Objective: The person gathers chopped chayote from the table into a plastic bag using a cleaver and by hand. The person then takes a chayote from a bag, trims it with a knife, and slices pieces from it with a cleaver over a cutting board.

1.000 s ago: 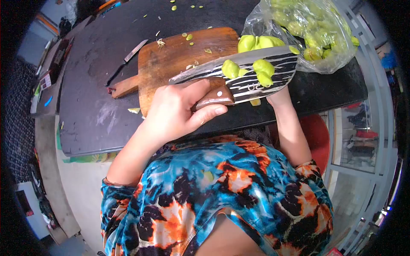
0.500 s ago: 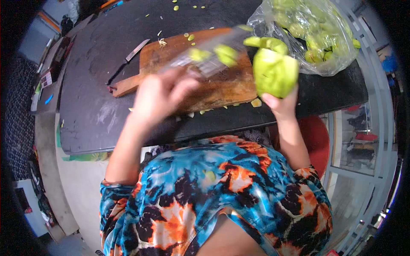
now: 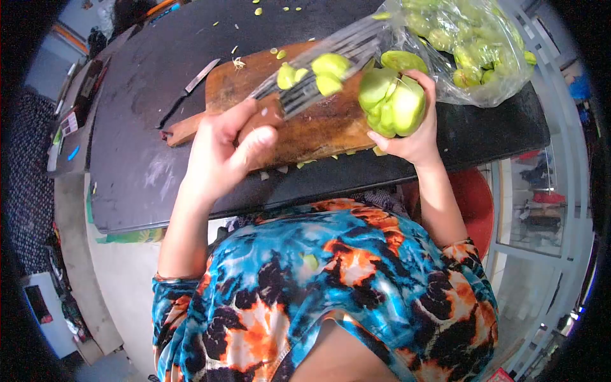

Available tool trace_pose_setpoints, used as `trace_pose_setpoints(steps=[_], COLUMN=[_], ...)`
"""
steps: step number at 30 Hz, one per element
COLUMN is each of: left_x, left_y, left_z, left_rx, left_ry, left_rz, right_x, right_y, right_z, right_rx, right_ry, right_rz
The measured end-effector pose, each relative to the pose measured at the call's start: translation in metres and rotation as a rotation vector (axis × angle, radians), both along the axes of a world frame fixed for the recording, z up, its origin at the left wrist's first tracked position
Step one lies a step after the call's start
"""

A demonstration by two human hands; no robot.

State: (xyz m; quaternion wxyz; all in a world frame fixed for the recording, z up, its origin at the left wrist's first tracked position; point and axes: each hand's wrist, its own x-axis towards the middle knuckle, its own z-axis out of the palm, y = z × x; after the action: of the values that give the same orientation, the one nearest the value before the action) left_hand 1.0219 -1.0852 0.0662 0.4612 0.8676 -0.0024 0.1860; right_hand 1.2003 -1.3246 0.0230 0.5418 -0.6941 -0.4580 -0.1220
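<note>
My left hand point(image 3: 223, 146) is wrapped round the brown handle of a large, broad knife point(image 3: 359, 48), whose blade is blurred and points up and right over the wooden cutting board point(image 3: 312, 137). Several green slices point(image 3: 330, 65) cling to the blade. In my right hand point(image 3: 417, 143) is a green vegetable point(image 3: 391, 108) with lobed, cut-looking surfaces, gripped between thumb and fingers to the right of the blade. A flat green piece point(image 3: 404, 61) lies just above the vegetable, near the bag.
A clear plastic bag point(image 3: 474, 57) of green vegetables stands at the table's right back. On the dark table point(image 3: 146, 172), a small knife point(image 3: 202, 75) lies by the board's handle. Peel scraps point(image 3: 307, 163) lie along the board's front edge. A red seat point(image 3: 474, 204) shows below.
The large knife swung left off the vegetable, then its blade moved slightly up and right. The vegetable, formerly behind the blade, has come into view and turned in my right hand.
</note>
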Motion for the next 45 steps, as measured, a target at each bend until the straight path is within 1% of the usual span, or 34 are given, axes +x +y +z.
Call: trace_pose_setpoints(steps=[1,2,3,4,5,7,8,10,11,12,15,16,17,19,20,22,23,24,27,28,29,33,34,37,40,41,43,44,45], left_x=[-0.003,-0.006,-0.007,-0.005,-0.005,-0.001,0.003,0.010,0.010,0.005,-0.002,-0.006,-0.006,-0.009,-0.010,-0.012,-0.012,-0.012,-0.011,-0.011,-0.010,-0.008,-0.008,-0.011,-0.017,-0.017,-0.016,-0.017,-0.017], left_y=[-0.002,-0.005,-0.007,-0.012,-0.011,-0.007,-0.005,0.013,0.021,0.017,0.005,0.006,-0.003,-0.006,-0.006,-0.006,-0.006,-0.004,0.004,0.007,0.009,0.005,0.011,0.010,0.008,0.006,0.003,0.006,0.009], left_z=[0.004,0.007,0.011,0.014,0.013,0.008,-0.006,-0.022,-0.029,-0.022,-0.016,-0.011,-0.009,0.003,0.004,0.005,0.003,-0.001,-0.011,-0.019,-0.023,-0.012,-0.015,-0.014,-0.013,-0.014,-0.012,-0.015,-0.019], left_rx=[0.036,0.071,0.106,0.082,0.135,0.244,0.084,0.042,0.032,0.001,-0.013,0.014,0.015,0.045,0.020,-0.033,-0.083,-0.132,-0.220,-0.251,-0.282,-0.507,-0.509,-0.551,-0.443,-0.364,-0.304,-0.316,-0.327], left_ry=[0.004,0.009,0.014,0.000,0.034,0.103,0.015,0.072,0.075,0.118,-0.007,0.105,-0.010,0.072,0.061,0.039,0.043,0.047,0.060,0.049,0.039,-0.009,-0.013,-0.019,0.027,0.005,-0.009,-0.011,-0.012], left_rz=[-0.043,-0.086,-0.129,-0.166,-0.130,-0.061,0.033,0.137,0.170,0.185,0.048,-0.001,-0.006,-0.074,-0.085,-0.111,-0.080,-0.048,0.045,0.078,0.111,0.102,0.067,0.097,0.023,0.022,-0.008,0.000,0.008], right_x=[0.001,-0.001,-0.001,-0.002,-0.003,-0.004,-0.006,-0.007,-0.005,-0.004,-0.004,-0.004,-0.005,-0.007,-0.008,-0.008,-0.008,-0.006,-0.003,-0.003,-0.004,-0.004,-0.005,-0.010,-0.009,-0.011,-0.016,-0.016,-0.012], right_y=[0.001,0.003,0.005,0.006,0.007,0.004,0.004,0.002,0.001,0.000,-0.001,0.000,0.002,0.005,0.006,0.008,0.011,0.016,0.019,0.021,0.022,0.031,0.033,0.040,0.047,0.048,0.047,0.046,0.044], right_z=[0.000,0.002,-0.005,-0.006,-0.005,0.004,0.006,0.005,0.005,0.005,0.005,0.006,0.006,0.008,0.010,0.010,0.010,0.009,0.015,0.015,0.015,0.019,0.020,0.023,0.012,0.011,0.011,0.012,0.012], right_rx=[-0.013,-0.037,0.024,0.050,0.076,-0.033,-0.008,0.036,0.033,0.030,-0.005,-0.019,-0.029,-0.045,-0.066,-0.114,-0.139,-0.104,-0.396,-0.414,-0.399,-0.353,-0.342,-0.355,-0.173,-0.074,0.131,0.174,0.063], right_ry=[-0.037,-0.014,0.060,0.160,0.259,-0.148,-0.087,0.013,-0.015,-0.042,-0.082,-0.092,-0.122,-0.184,-0.198,-0.129,-0.093,-0.060,-0.008,-0.031,-0.051,-0.109,-0.118,0.017,0.186,0.442,0.952,1.101,0.880], right_rz=[-0.006,-0.026,0.004,0.057,0.108,-0.011,0.009,0.032,0.015,0.000,-0.036,-0.046,-0.046,-0.055,-0.063,-0.109,-0.131,-0.118,-0.194,-0.224,-0.201,-0.116,-0.099,-0.077,0.043,0.163,0.401,0.461,0.375])
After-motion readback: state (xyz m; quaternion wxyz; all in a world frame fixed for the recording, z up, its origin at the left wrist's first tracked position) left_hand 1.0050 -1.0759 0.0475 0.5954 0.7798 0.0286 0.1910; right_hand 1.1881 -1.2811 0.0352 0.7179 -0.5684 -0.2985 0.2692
